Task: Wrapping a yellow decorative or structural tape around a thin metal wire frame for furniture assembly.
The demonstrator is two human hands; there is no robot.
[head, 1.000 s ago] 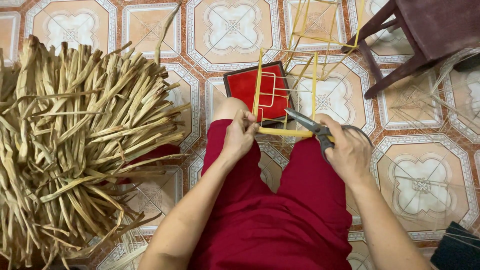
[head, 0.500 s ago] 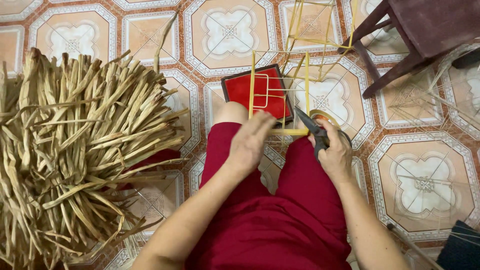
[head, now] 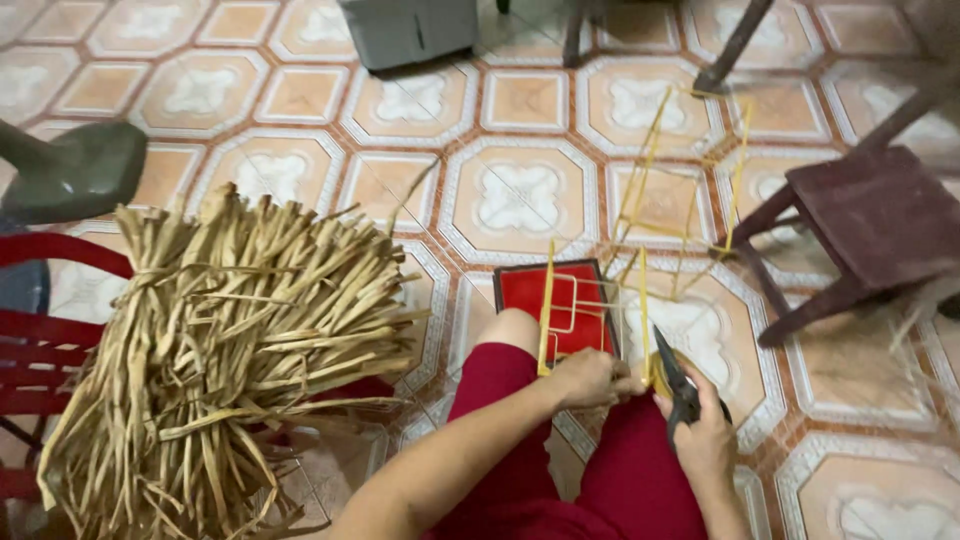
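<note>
Hands meet over the lap in the head view, just past the knees in red trousers (head: 600,480). Left hand (head: 590,378) is curled narrow, fingers pinched on the bottom of a frame (head: 548,300) made of thin yellow strips, flat and stiff-looking, standing upright w/ long verticals and short crossbars. Right hand (head: 705,440) is wrapped round the handles of dark scissors (head: 675,385); blades point up toward the frame's lower edge, just beside the left hand. Can't tell if the blades are apart or together.

Frame sits at the knees, its base in the left hand's grip, uprights rising in front of a red square tray (head: 520,295) w/ a dark rim that lies flat on the floor. Can't tell if anything is in the tray; only the strips cross in front of it.

A second strip frame (head: 690,180), box-shaped, open-sided, stands on the floor farther off, near a dark brown wooden stool (head: 880,215).

Left side: big bundle of dry straw-coloured leaves (head: 230,360), flat, fibrous, frayed at the ends, tied near the top, resting on a red slatted chair (head: 40,350). A grey-green seat (head: 75,170) is beyond it, a grey box (head: 410,30) at the top edge.

Floor (head: 520,195) is glossy tile, orange octagons w/ white flower patterns.
</note>
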